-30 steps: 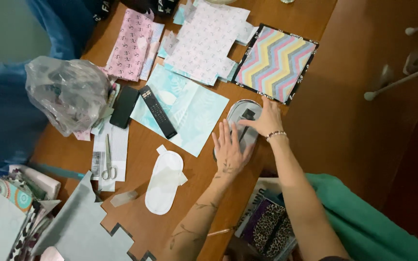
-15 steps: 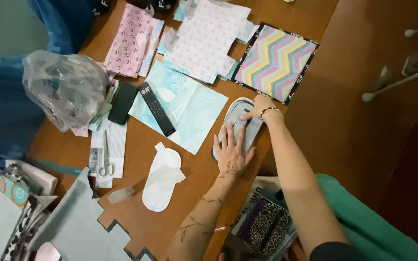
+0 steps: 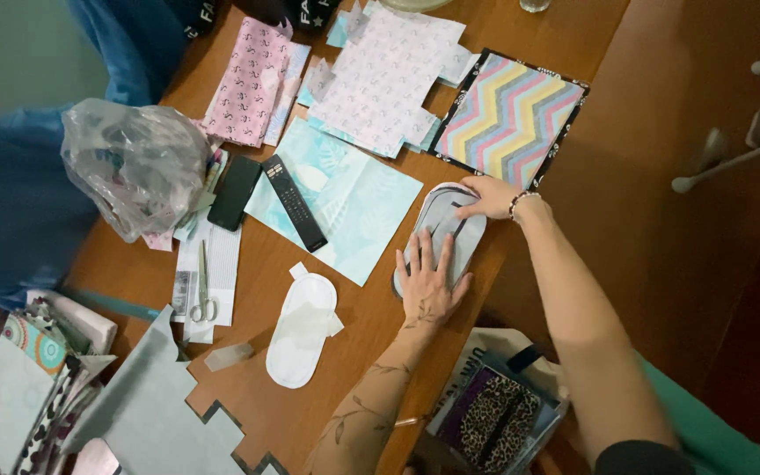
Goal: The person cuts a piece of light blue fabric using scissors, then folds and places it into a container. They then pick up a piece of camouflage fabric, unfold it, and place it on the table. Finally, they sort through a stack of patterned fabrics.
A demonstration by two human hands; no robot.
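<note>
Pressing flat with your fingers spread, your left hand (image 3: 430, 286) lies palm-down on the near end of the grey oval fabric piece (image 3: 446, 230), gripping nothing, only pinning it to the wooden table (image 3: 266, 255). Your right hand (image 3: 488, 195) rests on the far end of the same piece, fingers loosely curved over its edge with the tips on the cloth; whether they pinch the fabric or just press on it, you cannot tell from this view. A beaded bracelet (image 3: 515, 203) sits at that wrist.

The grey piece lies between your two hands and under both, near the table's right edge, tilted so its long axis runs from your left palm up towards your right fingertips.

Just beside it on the left, a pale turquoise leaf-print sheet (image 3: 345, 198) reaches almost to the piece, with a black remote control (image 3: 294, 202) lying across it and a black phone (image 3: 234, 192) next to that. Just beyond your right hand sits a zigzag-striped panel with a dark border (image 3: 508, 119). Nearer you, left of your left forearm, lies a white oval pad shape (image 3: 301, 327). Further left are scissors (image 3: 202, 295) on paper, a crumpled clear plastic bag (image 3: 138, 163), and white and pink patterned fabrics (image 3: 380, 79) at the far side. A leopard-print pouch (image 3: 490, 422) sits in a bag below the table edge, between your forearms.
</note>
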